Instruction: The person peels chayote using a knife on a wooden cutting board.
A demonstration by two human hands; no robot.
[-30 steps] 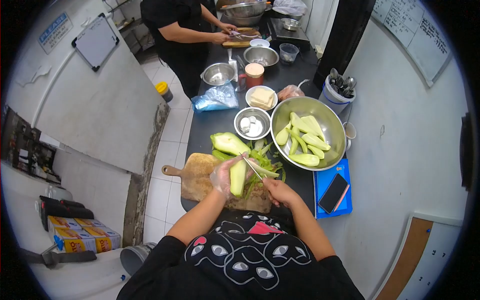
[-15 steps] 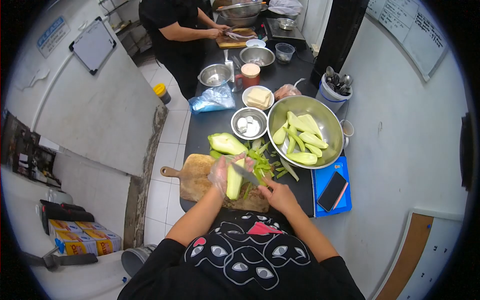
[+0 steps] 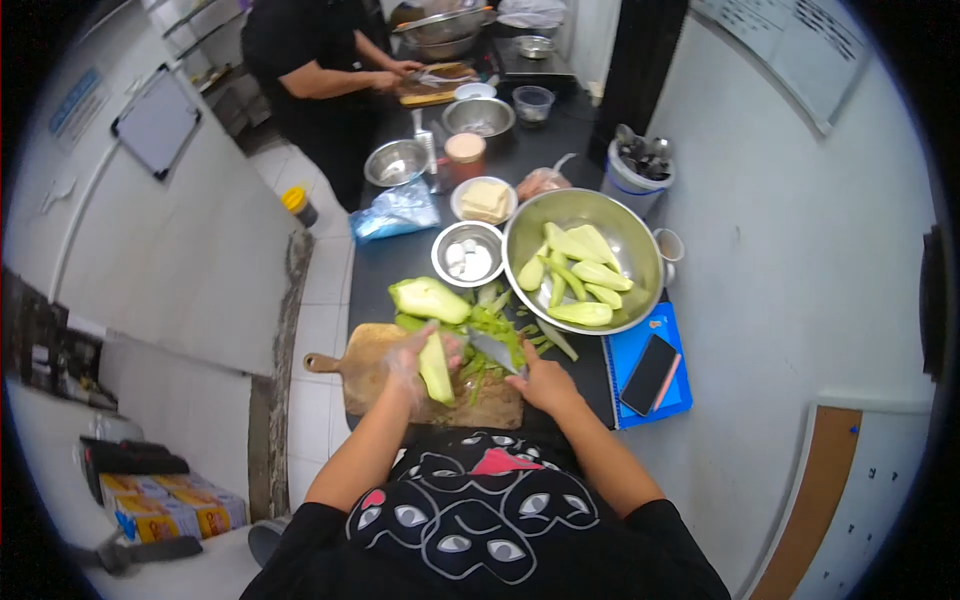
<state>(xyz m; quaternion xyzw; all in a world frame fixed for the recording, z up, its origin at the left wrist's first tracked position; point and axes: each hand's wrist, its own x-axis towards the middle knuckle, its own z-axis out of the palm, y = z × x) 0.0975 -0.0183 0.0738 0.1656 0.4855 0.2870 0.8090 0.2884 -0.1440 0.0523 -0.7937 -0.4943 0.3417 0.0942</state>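
My left hand (image 3: 408, 358), in a clear plastic glove, is closed around a peeled, pale green wedge (image 3: 435, 368) that looks like green papaya. It is held over the wooden cutting board (image 3: 370, 365). My right hand (image 3: 545, 382) grips a knife (image 3: 492, 350), its blade pointing up and left, a little right of the wedge. Green peelings (image 3: 497, 322) are heaped beyond the board, some lying on it. Behind my left hand lies a larger, partly peeled green papaya (image 3: 430, 299). Several peeled wedges (image 3: 583, 268) rest in a big steel bowl (image 3: 648, 305) at the right.
Beyond are a small bowl of white pieces (image 3: 470, 262), a plate of pale yellow blocks (image 3: 485, 200), a blue plastic bag (image 3: 395, 212) and a red mug (image 3: 464, 158). A phone (image 3: 650, 375) lies on a blue folder (image 3: 683, 400). A co-worker (image 3: 315, 85) works at the far board.
The wedge has turned in my left hand and moved apart from the knife blade. My head view has shifted, so the table appears further left.
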